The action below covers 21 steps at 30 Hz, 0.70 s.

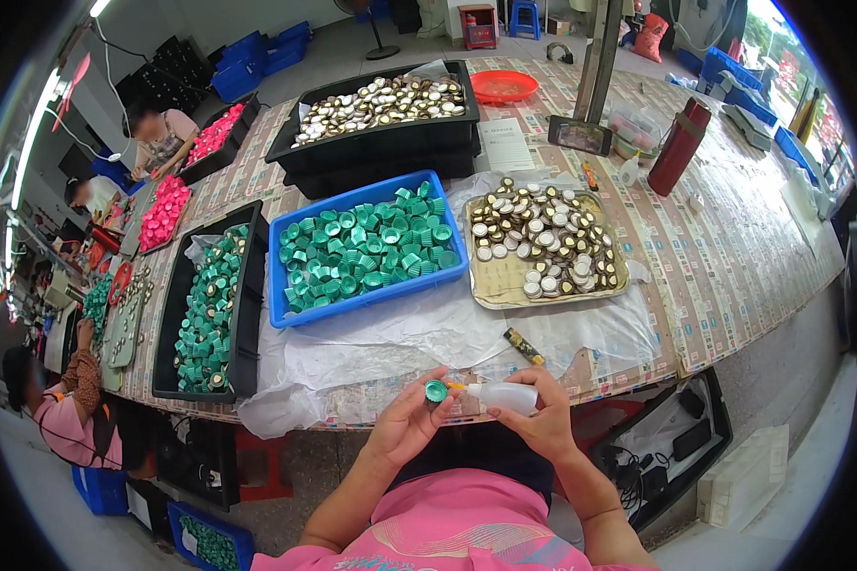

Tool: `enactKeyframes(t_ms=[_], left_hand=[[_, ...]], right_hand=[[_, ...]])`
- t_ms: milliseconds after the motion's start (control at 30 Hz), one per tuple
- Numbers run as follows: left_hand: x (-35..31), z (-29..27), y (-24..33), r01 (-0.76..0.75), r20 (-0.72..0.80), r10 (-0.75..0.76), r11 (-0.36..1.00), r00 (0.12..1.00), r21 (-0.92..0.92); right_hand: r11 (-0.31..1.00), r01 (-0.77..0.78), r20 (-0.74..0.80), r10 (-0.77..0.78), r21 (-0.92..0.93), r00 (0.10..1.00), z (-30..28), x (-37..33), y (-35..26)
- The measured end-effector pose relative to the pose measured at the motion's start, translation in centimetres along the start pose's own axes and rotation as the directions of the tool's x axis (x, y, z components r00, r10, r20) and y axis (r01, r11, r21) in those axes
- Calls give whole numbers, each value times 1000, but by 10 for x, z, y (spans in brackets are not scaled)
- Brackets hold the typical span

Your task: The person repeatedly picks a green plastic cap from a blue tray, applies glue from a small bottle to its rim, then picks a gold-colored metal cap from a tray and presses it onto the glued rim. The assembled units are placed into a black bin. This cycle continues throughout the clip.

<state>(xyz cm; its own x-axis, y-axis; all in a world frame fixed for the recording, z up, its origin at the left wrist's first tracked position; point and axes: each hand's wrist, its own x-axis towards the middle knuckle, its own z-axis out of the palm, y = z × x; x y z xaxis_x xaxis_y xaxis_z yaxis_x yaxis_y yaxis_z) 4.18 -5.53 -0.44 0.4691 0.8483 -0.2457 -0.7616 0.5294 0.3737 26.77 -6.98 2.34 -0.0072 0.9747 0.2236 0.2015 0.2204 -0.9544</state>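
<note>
My left hand (pixel 398 419) pinches a small green fluted cup (pixel 436 391), its open side facing up. In my right hand (pixel 546 428) is a white squeeze bottle (pixel 506 396), lying on its side with its orange tip pointing left at the cup's rim. Whether the tip touches the cup I cannot tell. Ahead stands a blue tray (pixel 275 271) full of green cups like this one. To its right, a yellowish tray (pixel 493 283) carries many small round dark pieces with white faces. A dark marked tube (pixel 523 346) lies on white plastic sheeting (pixel 581 335) just beyond my right hand.
On the left is a black bin (pixel 250 314) of green cups, some with pieces inside. Farther back are stacked black bins (pixel 285 152) of round pieces, a red plate (pixel 504 86), a phone (pixel 581 136) by a metal post and a red flask (pixel 680 147). Several people work along the left.
</note>
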Motion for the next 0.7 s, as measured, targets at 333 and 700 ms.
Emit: enactKeyframes(t_ms=[333, 700], left_hand=[[-7, -3, -9, 16, -48, -10, 991, 999, 131], [-9, 0, -10, 14, -84, 0, 986, 996, 169]], right_hand=[[963, 213, -18, -219, -168, 976, 5, 2, -9], [954, 220, -9, -227, -206, 974, 10, 2, -8]])
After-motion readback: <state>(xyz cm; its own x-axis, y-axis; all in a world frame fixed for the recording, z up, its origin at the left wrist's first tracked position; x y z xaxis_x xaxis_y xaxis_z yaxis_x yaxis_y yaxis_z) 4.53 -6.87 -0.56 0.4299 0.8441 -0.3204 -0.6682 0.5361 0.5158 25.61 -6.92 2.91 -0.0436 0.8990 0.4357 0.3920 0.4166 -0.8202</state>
